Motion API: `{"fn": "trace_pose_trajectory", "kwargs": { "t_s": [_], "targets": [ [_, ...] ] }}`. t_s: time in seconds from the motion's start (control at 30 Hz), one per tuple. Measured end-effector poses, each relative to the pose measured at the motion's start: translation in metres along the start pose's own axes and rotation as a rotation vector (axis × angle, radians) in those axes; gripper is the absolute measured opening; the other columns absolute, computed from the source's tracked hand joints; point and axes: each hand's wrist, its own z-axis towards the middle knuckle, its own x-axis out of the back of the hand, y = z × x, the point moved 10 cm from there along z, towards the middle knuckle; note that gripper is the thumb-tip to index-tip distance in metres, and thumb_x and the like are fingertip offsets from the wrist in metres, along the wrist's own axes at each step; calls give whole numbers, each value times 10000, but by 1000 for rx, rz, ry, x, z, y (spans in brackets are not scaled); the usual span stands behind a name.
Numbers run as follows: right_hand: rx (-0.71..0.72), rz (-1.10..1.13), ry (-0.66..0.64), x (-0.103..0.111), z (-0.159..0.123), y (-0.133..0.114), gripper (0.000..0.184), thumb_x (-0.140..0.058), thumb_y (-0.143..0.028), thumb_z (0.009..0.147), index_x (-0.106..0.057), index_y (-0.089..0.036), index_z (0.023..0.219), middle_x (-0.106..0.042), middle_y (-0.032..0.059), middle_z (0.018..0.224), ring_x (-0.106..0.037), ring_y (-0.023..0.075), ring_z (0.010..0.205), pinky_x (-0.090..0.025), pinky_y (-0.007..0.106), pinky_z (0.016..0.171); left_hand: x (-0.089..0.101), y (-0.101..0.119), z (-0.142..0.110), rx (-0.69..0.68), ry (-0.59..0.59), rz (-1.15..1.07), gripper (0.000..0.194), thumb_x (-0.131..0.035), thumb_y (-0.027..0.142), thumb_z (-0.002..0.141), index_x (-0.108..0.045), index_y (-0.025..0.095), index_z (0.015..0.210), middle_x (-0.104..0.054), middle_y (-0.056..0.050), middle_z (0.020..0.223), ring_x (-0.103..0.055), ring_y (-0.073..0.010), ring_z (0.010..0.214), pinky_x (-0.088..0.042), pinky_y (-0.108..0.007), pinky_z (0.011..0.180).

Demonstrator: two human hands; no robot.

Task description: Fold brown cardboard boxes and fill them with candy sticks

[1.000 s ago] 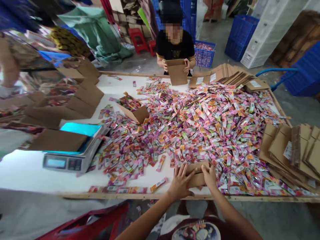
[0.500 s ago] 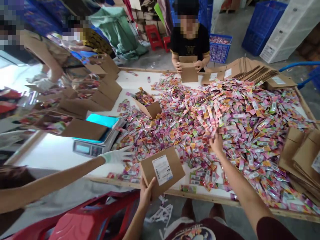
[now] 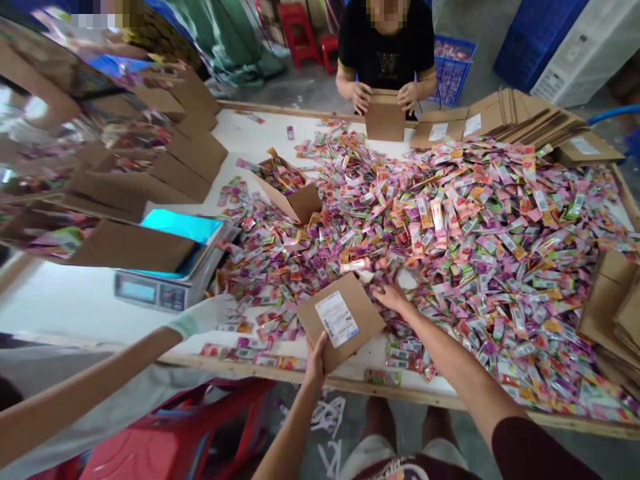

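My left hand (image 3: 316,357) grips the near edge of a cardboard box (image 3: 367,307), thumb on the side with a white printed label (image 3: 337,319). The box is tilted over the near part of the table, and its opening faces away, out of my sight. At the box's far right edge is my right hand (image 3: 391,297), low among small candy-like packets (image 3: 440,223). Its fingers are blurred and partly hidden, so what they hold is unclear. The packets, pink, purple and orange, lie in a wide heap around both hands.
A co-worker's gloved hand (image 3: 207,317) reaches in from the left, near a digital scale (image 3: 173,297). Filled open boxes (image 3: 135,247) stand left; another open box (image 3: 303,200) sits in the heap. Across the table, a person holds a box (image 3: 385,117). Flattened cartons (image 3: 613,300) lie right.
My right hand has come left and nearer, from the middle of the heap to the box's edge. The box in my left hand has shifted slightly right. The view has tilted down.
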Motion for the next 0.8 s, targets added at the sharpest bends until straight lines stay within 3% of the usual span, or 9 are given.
{"fn": "trace_pose_trajectory", "kwargs": {
  "t_s": [0.13,0.23,0.33,0.37,0.43,0.5,0.63,0.7,0.8],
  "targets": [
    [119,84,-118,-23,-44,-16,472,-422,-536,1041,-810,-270,1089,-768,-3,1193,-628,241,1231,-425,349,1118,11,13,15,33,17,126,638,-770,387,857,-544,240,1436,-741,-122,1300,-763,-305,1079,-646,-466,935],
    [150,134,165,27,-90,19,548,-404,-626,1028,-772,-274,1231,-676,56,1383,-578,265,1321,-411,398,1147,16,27,30,9,-21,213,628,-774,396,860,-549,237,1425,-731,-124,1333,-742,-310,1146,-627,-478,981],
    [-272,36,751,102,-149,108,754,-468,-736,951,-622,-190,1448,-493,206,1550,-431,384,1440,-341,562,1180,15,40,43,-44,-60,312,565,-764,419,865,-589,217,1363,-724,-124,1355,-695,-320,1250,-577,-473,1077],
    [-469,-7,868,113,-165,132,839,-495,-758,923,-565,-150,1497,-442,260,1570,-386,433,1454,-315,621,1171,13,44,46,-64,-71,351,549,-768,432,860,-603,215,1337,-724,-122,1356,-682,-322,1274,-565,-466,1097],
    [-691,-43,883,111,-160,151,902,-545,-757,891,-528,-104,1512,-411,327,1560,-359,492,1444,-293,690,1143,6,48,50,-79,-101,413,545,-779,468,849,-621,212,1304,-728,-126,1350,-670,-329,1295,-560,-458,1108],
    [-604,3,732,88,-112,129,791,-572,-705,898,-591,-134,1445,-483,300,1512,-407,467,1419,-297,677,1150,-6,47,53,-62,-146,421,578,-793,496,835,-624,206,1305,-729,-137,1345,-672,-336,1292,-561,-469,1108],
    [-125,423,351,21,-21,23,516,-501,-569,966,-651,-247,1341,-682,116,1319,-537,282,1357,-363,493,1188,-23,29,47,32,-217,308,635,-830,489,800,-621,197,1323,-738,-148,1323,-673,-352,1288,-546,-513,1122],
    [34,633,176,1,-12,-24,488,-483,-570,970,-676,-257,1291,-734,79,1206,-597,250,1283,-440,432,1134,-18,12,39,82,-195,228,629,-839,486,789,-624,208,1310,-750,-145,1294,-676,-357,1283,-559,-520,1105],
    [121,723,15,-12,-31,-68,476,-518,-603,950,-725,-235,1169,-771,66,1057,-686,266,1096,-549,421,989,-18,-16,22,135,-219,80,622,-853,494,763,-625,238,1282,-756,-119,1273,-666,-359,1296,-568,-511,1093]
  ]
}}
